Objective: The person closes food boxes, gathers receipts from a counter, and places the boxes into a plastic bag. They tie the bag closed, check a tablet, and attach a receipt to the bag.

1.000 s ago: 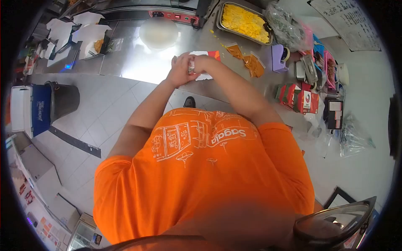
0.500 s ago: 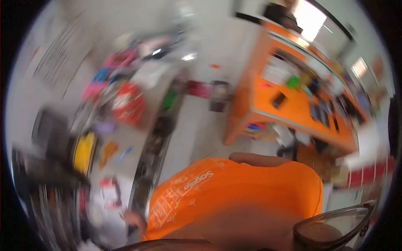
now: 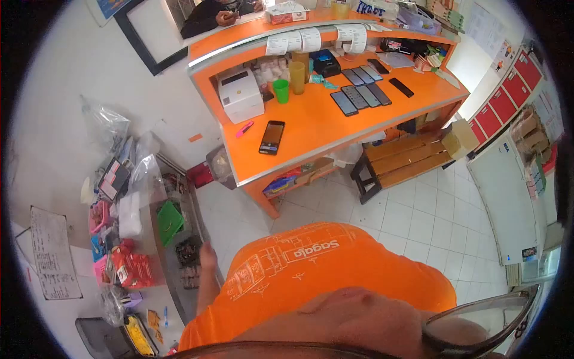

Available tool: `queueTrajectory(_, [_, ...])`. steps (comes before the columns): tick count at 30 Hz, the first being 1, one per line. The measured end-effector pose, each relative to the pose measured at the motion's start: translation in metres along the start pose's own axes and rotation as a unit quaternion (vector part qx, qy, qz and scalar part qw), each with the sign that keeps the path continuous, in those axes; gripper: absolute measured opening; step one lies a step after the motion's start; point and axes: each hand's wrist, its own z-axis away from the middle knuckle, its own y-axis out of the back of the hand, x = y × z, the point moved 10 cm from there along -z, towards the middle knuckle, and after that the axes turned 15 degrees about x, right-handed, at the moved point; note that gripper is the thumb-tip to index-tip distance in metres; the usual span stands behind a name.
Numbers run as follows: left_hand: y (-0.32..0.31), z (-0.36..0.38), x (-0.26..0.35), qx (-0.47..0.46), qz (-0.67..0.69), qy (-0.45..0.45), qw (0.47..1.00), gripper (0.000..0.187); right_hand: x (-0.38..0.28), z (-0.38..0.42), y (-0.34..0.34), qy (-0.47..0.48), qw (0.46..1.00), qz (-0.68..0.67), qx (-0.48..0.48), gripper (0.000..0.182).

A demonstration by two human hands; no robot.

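Observation:
My left hand (image 3: 207, 256) hangs at my side, beside the metal-edged shelf unit on the left. Its fingers are foreshortened and hard to make out, and nothing clearly shows in them. Closest to it are the dark items on the shelf (image 3: 188, 253) and a green packet (image 3: 170, 223). My right hand is out of view. Ahead stands an orange counter (image 3: 311, 140). On it lie a black phone (image 3: 272, 137), a pink marker (image 3: 244, 129), a green cup (image 3: 280, 91), a white printer (image 3: 241, 96) and several more phones (image 3: 360, 96).
Behind the counter's raised ledge are a person's hands (image 3: 227, 18). A wooden bench (image 3: 406, 160) stands below the counter at the right, near a white cabinet (image 3: 505, 200). Red packs (image 3: 131, 267) and plastic bags lie on the left table. Tiled floor (image 3: 394, 230) lies between.
My view has turned toward the counter, which now sits more central and sharp. The left table has shifted down and left. My left hand appears higher in view, and the forearm across my shirt no longer shows.

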Motion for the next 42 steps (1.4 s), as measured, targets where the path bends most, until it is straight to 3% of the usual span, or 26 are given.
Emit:
queueTrajectory(1, [0.072, -0.054, 0.075, 0.015, 0.197, 0.047, 0.979, 0.036, -0.009, -0.008, -0.008, -0.002, 1.000, -0.027, -0.006, 0.023])
queueTrajectory(3, [0.127, -0.132, 0.163, 0.086, 0.392, -0.022, 0.916, 0.034, -0.033, -0.023, -0.024, 0.002, 0.998, -0.064, -0.013, 0.022])
queueTrajectory(5, [0.170, -0.208, 0.251, 0.108, 0.390, -0.120, 0.907, 0.036, -0.061, -0.041, -0.040, 0.018, 0.996, -0.088, -0.019, 0.021])
queueTrajectory(7, [0.202, -0.267, 0.338, 0.073, 0.443, -0.133, 0.883, 0.040, -0.095, -0.039, -0.041, 0.033, 0.993, -0.109, -0.021, 0.021])
queueTrajectory(9, [0.229, -0.320, 0.431, 0.167, 0.332, -0.258, 0.892, 0.042, -0.134, -0.014, -0.028, 0.048, 0.990, -0.132, -0.018, 0.021])
queueTrajectory(12, [0.275, -0.362, 0.578, 0.173, 0.407, -0.365, 0.820, 0.043, -0.167, 0.005, -0.015, 0.054, 0.984, -0.169, -0.019, 0.022])
queueTrajectory(14, [0.288, -0.391, 0.652, 0.227, 0.405, -0.412, 0.784, 0.043, -0.183, 0.009, -0.003, 0.053, 0.980, -0.190, -0.021, 0.022])
queueTrajectory(17, [0.274, -0.443, 0.729, 0.258, 0.344, -0.413, 0.803, 0.043, -0.199, 0.000, 0.010, 0.043, 0.975, -0.217, -0.031, 0.023])
queueTrajectory(20, [0.217, -0.491, 0.746, 0.263, 0.257, -0.381, 0.848, 0.039, -0.219, -0.022, 0.033, 0.035, 0.971, -0.229, -0.055, 0.024])
queueTrajectory(23, [0.238, -0.467, 0.724, 0.387, 0.168, -0.359, 0.833, 0.035, -0.261, -0.045, 0.073, 0.047, 0.967, -0.232, -0.095, 0.025])
queueTrajectory(26, [0.244, -0.472, 0.686, 0.422, 0.111, -0.271, 0.858, 0.033, -0.315, -0.062, 0.116, 0.080, 0.958, -0.229, -0.152, 0.026])
queueTrajectory(29, [0.254, -0.465, 0.675, 0.457, 0.052, -0.243, 0.854, 0.033, -0.416, -0.054, 0.174, 0.154, 0.941, -0.210, -0.217, 0.027])
queueTrajectory(33, [0.250, -0.482, 0.672, 0.403, 0.012, -0.165, 0.900, 0.033, -0.599, -0.022, 0.247, 0.317, 0.895, -0.124, -0.289, 0.028])
queueTrajectory(36, [0.259, -0.468, 0.700, 0.426, 0.049, -0.155, 0.890, 0.032, -0.744, 0.084, 0.278, 0.492, 0.808, -0.050, -0.320, 0.027])
queueTrajectory(39, [0.259, -0.461, 0.747, 0.404, 0.112, -0.223, 0.880, 0.039, -0.831, 0.237, 0.293, 0.655, 0.663, -0.039, -0.361, 0.018])
queueTrajectory(42, [0.236, -0.461, 0.789, 0.356, 0.123, -0.275, 0.885, 0.042, -0.869, 0.294, 0.262, 0.692, 0.611, 0.014, -0.384, 0.018])
